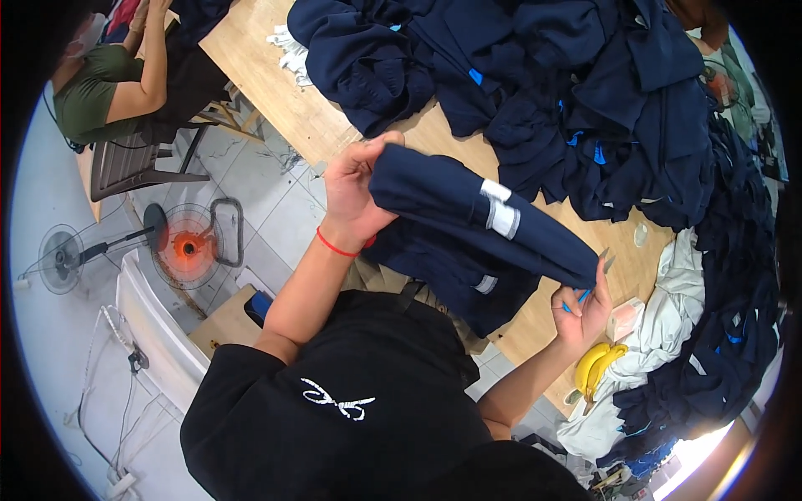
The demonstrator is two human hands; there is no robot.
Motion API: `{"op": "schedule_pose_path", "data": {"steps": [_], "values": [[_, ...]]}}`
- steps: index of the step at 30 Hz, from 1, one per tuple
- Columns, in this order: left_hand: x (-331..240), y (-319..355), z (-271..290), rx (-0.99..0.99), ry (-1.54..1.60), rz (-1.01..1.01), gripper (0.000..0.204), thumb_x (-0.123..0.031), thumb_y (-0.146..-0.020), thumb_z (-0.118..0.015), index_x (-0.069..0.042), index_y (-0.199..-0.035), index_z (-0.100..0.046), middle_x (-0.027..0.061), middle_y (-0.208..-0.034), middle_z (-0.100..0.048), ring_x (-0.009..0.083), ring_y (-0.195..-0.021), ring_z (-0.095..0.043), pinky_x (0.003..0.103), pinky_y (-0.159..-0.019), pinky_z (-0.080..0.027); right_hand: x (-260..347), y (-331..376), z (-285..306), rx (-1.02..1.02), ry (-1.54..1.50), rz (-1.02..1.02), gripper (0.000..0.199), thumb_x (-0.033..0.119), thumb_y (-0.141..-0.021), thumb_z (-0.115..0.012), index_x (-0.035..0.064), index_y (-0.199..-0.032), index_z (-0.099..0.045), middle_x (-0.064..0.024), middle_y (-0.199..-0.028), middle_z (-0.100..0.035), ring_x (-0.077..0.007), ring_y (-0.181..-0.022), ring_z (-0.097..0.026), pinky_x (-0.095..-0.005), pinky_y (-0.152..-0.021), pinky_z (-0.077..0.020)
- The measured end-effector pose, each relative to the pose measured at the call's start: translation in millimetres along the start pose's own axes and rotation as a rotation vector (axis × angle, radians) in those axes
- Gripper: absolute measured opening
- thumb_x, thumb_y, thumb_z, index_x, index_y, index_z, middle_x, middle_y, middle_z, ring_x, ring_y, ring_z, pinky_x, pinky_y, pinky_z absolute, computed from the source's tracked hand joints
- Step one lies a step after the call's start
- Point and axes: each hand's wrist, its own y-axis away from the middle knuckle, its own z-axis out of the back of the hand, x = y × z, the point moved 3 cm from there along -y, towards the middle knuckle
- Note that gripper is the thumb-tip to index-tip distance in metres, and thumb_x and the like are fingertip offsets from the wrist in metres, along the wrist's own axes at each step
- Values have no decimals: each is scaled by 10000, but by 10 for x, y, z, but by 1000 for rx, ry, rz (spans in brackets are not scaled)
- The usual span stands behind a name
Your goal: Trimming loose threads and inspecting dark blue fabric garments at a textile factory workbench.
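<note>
A navy garment (443, 188) with white labels is stretched between my two hands above the table's near edge. My left hand (357, 185), a red string round its wrist, grips the garment's left end, with the thumb on top and the other fingers partly hidden by cloth. At the lower right end, my right hand (582, 311) pinches the cloth. Curled in the same hand is a small cutter (609, 264), probably thread snips, with a blue handle and a pointed metal blade. Part of the garment hangs down below, over my lap.
A large heap of navy garments (535, 75) covers the wooden table (276, 92). Bananas (596, 367), a small pale box (625, 319) and white cloth (677, 292) lie right. Fans (189, 248) stand at left, near a seated person (109, 92) and a chair (138, 167).
</note>
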Motion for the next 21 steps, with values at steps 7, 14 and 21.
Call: {"op": "schedule_pose_path", "data": {"steps": [7,14,21], "values": [[46,-133,124,-137,321,-161,763,-454,-1079,-489,104,-1581,-356,245,-1643,-442,356,-1581,-329,521,-1343,-106,-169,-266,14,-113,-317,-95,300,30,-1061,-565,-33,-1347,-629,-126,-1252,-703,-110,-956,-609,-181,-441,-328],[23,-78,184,-90,324,-153,778,-491,-1087,-460,88,-1595,-350,230,-1645,-448,358,-1582,-332,537,-1340,-115,-219,-167,-223,-214,-263,-24,182,39,-1058,-586,-46,-1216,-615,-183,-1262,-673,-75,-888,-610,-159,-428,-304],[59,-50,94,-52,196,-163,720,-468,-1094,-466,61,-1576,-390,201,-1582,-520,315,-1496,-455,502,-1287,-286,-231,-90,-334,-284,-46,188,495,-4,-1013,-640,38,-1498,-550,-34,-1026,-710,-24,-762,-557,-157,-430,-290]]}}
